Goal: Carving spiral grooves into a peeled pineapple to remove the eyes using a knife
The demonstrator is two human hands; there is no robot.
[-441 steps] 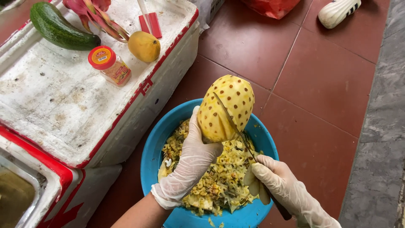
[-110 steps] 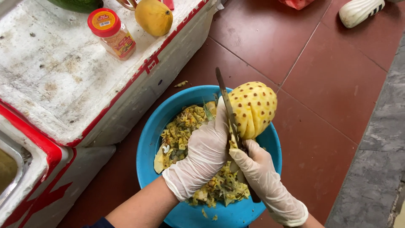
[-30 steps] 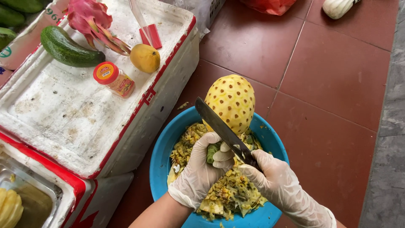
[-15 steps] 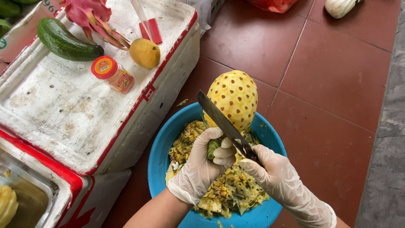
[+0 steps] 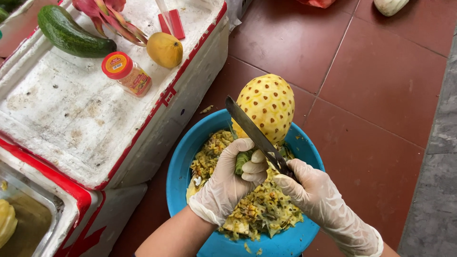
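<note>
A peeled yellow pineapple (image 5: 267, 105) dotted with brown eyes is held above a blue basin (image 5: 181, 157) filled with pineapple peelings (image 5: 257, 209). My left hand (image 5: 232, 178), in a thin clear glove, grips the green stub at the fruit's base. My gloved right hand (image 5: 312, 190) holds a knife (image 5: 251, 132) whose dark blade lies slanted across the lower left side of the pineapple, tip pointing up and left.
A white foam box (image 5: 71, 119) with red edging stands left of the basin; on its lid lie a cucumber (image 5: 71, 35), a dragon fruit (image 5: 109, 14), a mango (image 5: 164, 49) and a red-capped jar (image 5: 126, 74). Red floor tiles (image 5: 371, 85) extend right to a grey stone strip.
The pineapple has been turned and now sits a little higher and further right. The blade has stayed against its lower left side. Both hands keep their grip.
</note>
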